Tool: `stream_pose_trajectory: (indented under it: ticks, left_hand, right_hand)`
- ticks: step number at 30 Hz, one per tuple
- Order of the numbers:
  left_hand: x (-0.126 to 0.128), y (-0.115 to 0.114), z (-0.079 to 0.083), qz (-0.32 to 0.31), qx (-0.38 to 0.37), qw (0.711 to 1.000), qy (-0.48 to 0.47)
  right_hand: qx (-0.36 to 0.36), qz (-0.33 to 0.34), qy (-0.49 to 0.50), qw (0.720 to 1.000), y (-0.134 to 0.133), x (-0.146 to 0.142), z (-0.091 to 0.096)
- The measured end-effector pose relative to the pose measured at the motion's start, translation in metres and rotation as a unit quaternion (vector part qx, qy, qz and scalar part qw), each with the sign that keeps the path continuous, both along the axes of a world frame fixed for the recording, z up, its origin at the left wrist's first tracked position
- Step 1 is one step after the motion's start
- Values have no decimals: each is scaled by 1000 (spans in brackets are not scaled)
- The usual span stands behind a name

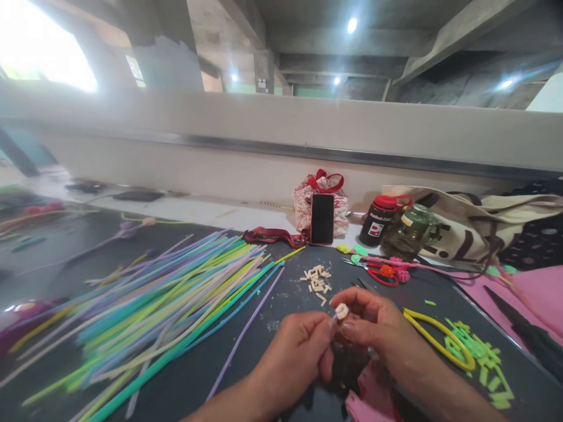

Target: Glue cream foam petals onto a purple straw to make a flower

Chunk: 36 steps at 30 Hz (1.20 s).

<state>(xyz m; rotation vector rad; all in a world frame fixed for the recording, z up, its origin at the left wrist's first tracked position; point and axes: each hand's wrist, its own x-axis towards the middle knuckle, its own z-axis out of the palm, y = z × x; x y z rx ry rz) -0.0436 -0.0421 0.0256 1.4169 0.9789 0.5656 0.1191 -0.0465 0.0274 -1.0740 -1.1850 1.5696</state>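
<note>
My left hand is closed, its thumb and fingers pinching a thin purple stem just below a small cream flower-like piece. My right hand grips that cream piece between thumb and fingertips, so the two hands almost meet. Most of the stem is hidden by my fingers. Beyond my hands lies a small pile of short cream pipe cleaner pieces. A single purple pipe cleaner rests to the left of my left wrist. Something pink shows below my right hand.
A wide bundle of coloured pipe cleaners covers the left. Right are a yellow-handled tool, green cut pieces and red-handled scissors. Behind stand a phone, a black bottle, a green jug and bags.
</note>
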Motion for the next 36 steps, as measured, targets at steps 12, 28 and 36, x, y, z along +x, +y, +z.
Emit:
stream_pose_trajectory:
  ticks: [12, 28, 36]
  left_hand:
    - [0, -2, 10, 0, 19, 999, 46]
    - [-1, -3, 11, -5, 50, 996, 72]
    - [-2, -2, 7, -8, 37, 997, 62]
  right_hand:
    - [-2, -27, -59, 998, -4, -4, 7]
    - [10, -22, -95, 995, -3, -4, 7]
    - [10, -20, -103, 994, -2, -3, 7]
